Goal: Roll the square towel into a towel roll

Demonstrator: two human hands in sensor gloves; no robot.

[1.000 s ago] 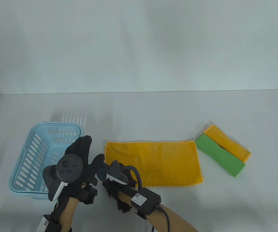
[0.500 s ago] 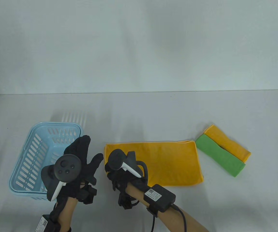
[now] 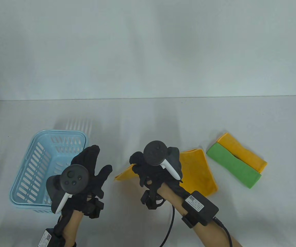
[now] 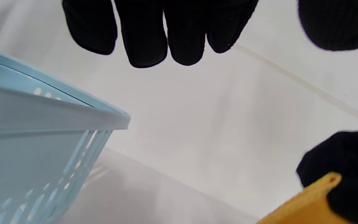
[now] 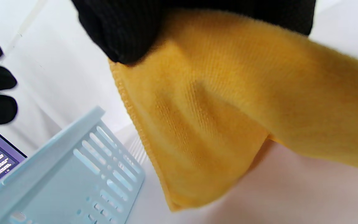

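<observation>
One towel (image 3: pixel 199 169) edge pinched in right grip (image 3: pixel 148 167), lifted.

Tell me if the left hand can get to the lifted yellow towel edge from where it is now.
Probably yes. The left hand hovers open beside the blue basket, with only bare table between it and the yellow towel, whose left end the right hand holds lifted.

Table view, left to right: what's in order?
Light blue slotted plastic basket → left hand, open → right hand gripping the yellow-orange cloth towel → folded green cloth, with a folded yellow cloth alongside it.
</observation>
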